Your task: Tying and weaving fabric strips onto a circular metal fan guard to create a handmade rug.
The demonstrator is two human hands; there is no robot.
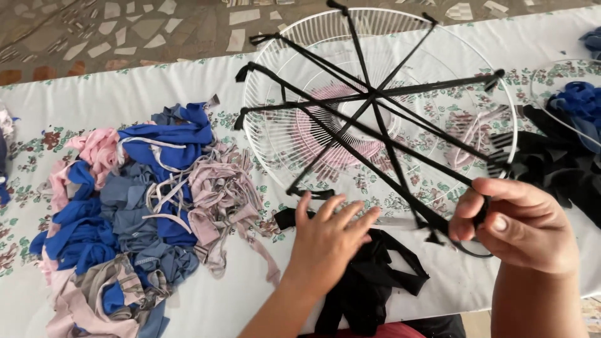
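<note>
A white round wire fan guard (275, 134) lies on the cloth-covered table, with several black fabric strips (350, 119) stretched across it and crossing at its centre. My right hand (516, 225) pinches the end of a black strip at the guard's near right rim. My left hand (325, 241) rests flat, fingers spread, on a small pile of black fabric strips (375, 275) at the table's front edge, holding nothing.
A heap of blue, pink, grey and beige fabric strips (131, 206) covers the left of the floral tablecloth (144, 81). More black cloth (557, 166) and blue cloth (579, 100) lie at the right. A mosaic floor (94, 31) lies beyond the table.
</note>
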